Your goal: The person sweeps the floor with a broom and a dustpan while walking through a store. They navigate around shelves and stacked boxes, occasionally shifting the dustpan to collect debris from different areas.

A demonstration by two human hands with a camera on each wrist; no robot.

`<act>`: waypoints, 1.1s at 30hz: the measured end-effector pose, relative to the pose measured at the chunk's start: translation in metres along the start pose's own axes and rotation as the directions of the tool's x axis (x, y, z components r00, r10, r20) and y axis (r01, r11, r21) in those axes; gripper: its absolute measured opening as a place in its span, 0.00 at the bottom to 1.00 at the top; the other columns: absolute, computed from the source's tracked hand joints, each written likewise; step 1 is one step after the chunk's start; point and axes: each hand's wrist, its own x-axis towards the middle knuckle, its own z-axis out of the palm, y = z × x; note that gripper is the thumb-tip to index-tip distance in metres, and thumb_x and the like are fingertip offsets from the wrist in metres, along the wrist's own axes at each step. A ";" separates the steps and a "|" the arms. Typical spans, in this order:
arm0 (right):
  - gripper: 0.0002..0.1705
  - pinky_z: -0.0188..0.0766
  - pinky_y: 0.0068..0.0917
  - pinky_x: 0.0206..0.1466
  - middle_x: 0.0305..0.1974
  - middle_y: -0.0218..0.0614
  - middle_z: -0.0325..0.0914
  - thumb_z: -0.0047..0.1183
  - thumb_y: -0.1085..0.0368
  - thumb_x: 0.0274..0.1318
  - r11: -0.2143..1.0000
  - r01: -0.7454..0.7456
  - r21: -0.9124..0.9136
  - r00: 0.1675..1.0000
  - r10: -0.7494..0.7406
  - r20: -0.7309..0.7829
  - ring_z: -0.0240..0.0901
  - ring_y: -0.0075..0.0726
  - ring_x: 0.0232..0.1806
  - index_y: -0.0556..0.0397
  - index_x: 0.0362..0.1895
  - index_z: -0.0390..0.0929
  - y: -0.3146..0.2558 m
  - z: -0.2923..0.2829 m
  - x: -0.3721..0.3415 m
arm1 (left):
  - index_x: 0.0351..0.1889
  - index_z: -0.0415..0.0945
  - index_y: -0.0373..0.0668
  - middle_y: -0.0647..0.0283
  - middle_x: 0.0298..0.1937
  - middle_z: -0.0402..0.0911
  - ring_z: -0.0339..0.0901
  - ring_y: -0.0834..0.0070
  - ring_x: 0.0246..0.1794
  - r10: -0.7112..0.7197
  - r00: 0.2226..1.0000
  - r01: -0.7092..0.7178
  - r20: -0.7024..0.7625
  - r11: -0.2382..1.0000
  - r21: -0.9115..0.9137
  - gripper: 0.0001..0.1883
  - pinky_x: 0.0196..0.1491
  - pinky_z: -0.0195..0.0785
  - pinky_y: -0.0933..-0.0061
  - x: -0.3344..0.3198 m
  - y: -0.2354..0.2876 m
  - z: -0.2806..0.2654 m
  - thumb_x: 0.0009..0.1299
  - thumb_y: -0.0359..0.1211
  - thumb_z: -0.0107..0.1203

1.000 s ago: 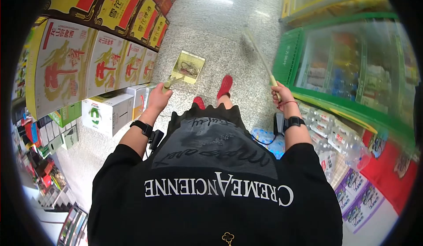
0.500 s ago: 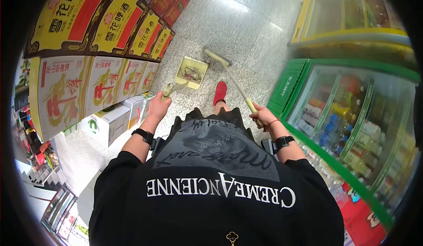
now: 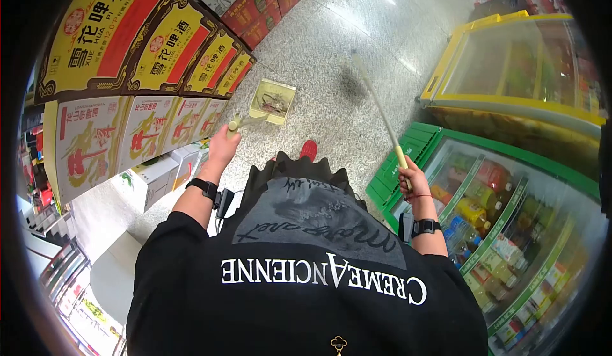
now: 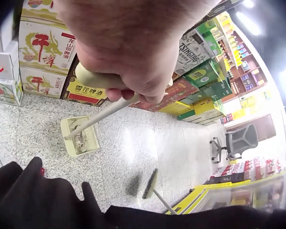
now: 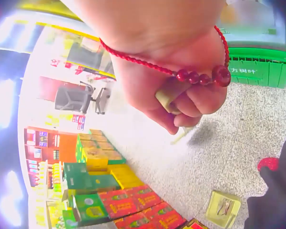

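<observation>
In the head view my left hand (image 3: 223, 149) grips the pale-yellow handle of a long-handled dustpan (image 3: 290, 104). The pan is low at the floor, with dark, stringy debris (image 3: 275, 100) inside it. My right hand (image 3: 414, 177) holds the upper end of a broom (image 3: 386, 117), fingers curled round its yellow grip. In the left wrist view the broom head (image 4: 151, 185) hangs above the floor, apart from its shadow and to one side of the dustpan (image 4: 66, 140). The right wrist view shows the fingers wrapped round the broom grip (image 5: 170, 95).
Stacked beer cartons (image 3: 92, 139) line the left side. A green-framed drinks cooler (image 3: 440, 136) and a yellow-framed freezer (image 3: 510, 101) stand on the right. Between them runs a speckled floor (image 3: 331, 107). An office chair (image 4: 240, 142) stands farther off.
The broom head swung left to beside the dustpan, then moved back right, away from it. The person has advanced along the aisle; the dustpan keeps about its place ahead of the feet.
</observation>
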 end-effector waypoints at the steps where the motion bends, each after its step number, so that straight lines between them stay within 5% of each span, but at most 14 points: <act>1: 0.39 0.48 0.19 0.12 0.18 0.26 0.62 0.49 0.69 0.54 0.997 0.013 0.075 1.000 -0.011 -0.025 0.52 0.19 0.11 0.33 0.69 0.50 -0.005 -0.002 0.014 | 0.43 0.72 0.41 0.46 0.37 0.78 0.75 0.49 0.41 0.022 1.000 -0.021 -0.018 0.999 0.029 0.19 0.43 0.67 0.56 0.003 0.007 -0.003 0.57 0.42 0.51; 4: 0.31 0.51 0.19 0.12 0.18 0.25 0.61 0.49 0.67 0.56 0.985 0.030 0.172 0.989 -0.005 -0.145 0.53 0.20 0.13 0.34 0.64 0.57 -0.024 0.006 0.054 | 0.43 0.72 0.41 0.46 0.37 0.78 0.75 0.49 0.42 0.024 0.999 -0.021 -0.048 0.997 0.068 0.19 0.44 0.67 0.56 0.018 0.022 -0.007 0.57 0.42 0.51; 6: 0.14 0.51 0.18 0.12 0.18 0.25 0.61 0.48 0.66 0.57 0.904 0.024 0.428 0.991 0.034 -0.127 0.53 0.20 0.12 0.41 0.48 0.64 -0.037 0.004 0.089 | 0.43 0.72 0.41 0.46 0.38 0.78 0.74 0.49 0.43 0.018 1.000 -0.017 -0.013 0.998 0.052 0.20 0.44 0.67 0.56 0.030 0.029 -0.011 0.57 0.42 0.52; 7: 0.07 0.51 0.17 0.12 0.17 0.25 0.61 0.47 0.67 0.57 0.852 -0.104 0.514 0.990 0.140 -0.031 0.53 0.20 0.12 0.44 0.35 0.61 -0.045 -0.001 0.107 | 0.43 0.72 0.42 0.46 0.38 0.78 0.74 0.49 0.43 0.023 0.999 -0.024 0.028 0.999 0.041 0.20 0.45 0.66 0.56 0.037 0.032 -0.013 0.57 0.43 0.52; 10: 0.07 0.53 0.18 0.12 0.17 0.25 0.61 0.48 0.66 0.56 0.835 -0.183 0.519 0.983 0.157 0.094 0.54 0.21 0.13 0.43 0.35 0.62 -0.057 0.015 0.134 | 0.43 0.72 0.41 0.46 0.39 0.77 0.73 0.49 0.44 0.021 0.999 -0.022 0.032 1.000 0.016 0.20 0.45 0.66 0.56 0.057 0.037 -0.018 0.57 0.42 0.52; 13: 0.12 0.57 0.22 0.13 0.18 0.25 0.62 0.49 0.67 0.53 0.986 -0.085 0.142 0.994 0.094 -0.051 0.58 0.23 0.14 0.38 0.41 0.64 -0.050 0.065 0.117 | 0.41 0.71 0.40 0.46 0.38 0.78 0.74 0.49 0.43 0.016 1.000 -0.017 0.021 0.999 0.051 0.19 0.45 0.66 0.56 0.077 0.043 -0.020 0.56 0.42 0.53; 18: 0.40 0.56 0.24 0.15 0.18 0.25 0.61 0.50 0.71 0.49 0.954 -0.180 -0.241 0.979 0.198 0.049 0.55 0.21 0.14 0.23 0.66 0.56 -0.086 0.122 0.074 | 0.39 0.71 0.40 0.47 0.35 0.78 0.74 0.48 0.41 0.048 0.998 -0.046 0.048 0.998 -0.047 0.18 0.43 0.66 0.55 0.115 0.047 -0.020 0.56 0.41 0.54; 24: 0.37 0.49 0.18 0.15 0.18 0.24 0.62 0.48 0.72 0.52 0.935 -0.142 -0.326 0.964 0.205 0.167 0.53 0.18 0.14 0.36 0.67 0.57 -0.157 0.161 0.054 | 0.39 0.70 0.43 0.47 0.35 0.77 0.74 0.48 0.40 0.021 0.993 -0.017 0.119 0.999 -0.040 0.17 0.41 0.66 0.54 0.143 0.073 -0.035 0.56 0.42 0.55; 26: 0.35 0.48 0.19 0.14 0.19 0.23 0.63 0.51 0.71 0.47 0.944 -0.048 -0.327 0.980 0.108 0.169 0.54 0.18 0.14 0.46 0.64 0.62 -0.173 0.167 0.042 | 0.39 0.70 0.43 0.47 0.35 0.77 0.74 0.48 0.39 0.033 0.992 -0.028 0.124 0.999 -0.041 0.17 0.41 0.66 0.54 0.153 0.070 -0.035 0.56 0.42 0.55; 33: 0.36 0.50 0.19 0.11 0.19 0.23 0.64 0.50 0.72 0.47 0.904 0.171 -0.392 0.984 -0.139 0.108 0.55 0.18 0.12 0.49 0.65 0.61 -0.250 0.144 0.082 | 0.39 0.70 0.42 0.47 0.34 0.77 0.74 0.48 0.39 0.073 0.990 -0.069 0.117 0.997 -0.038 0.17 0.40 0.66 0.54 0.175 0.071 -0.039 0.57 0.42 0.55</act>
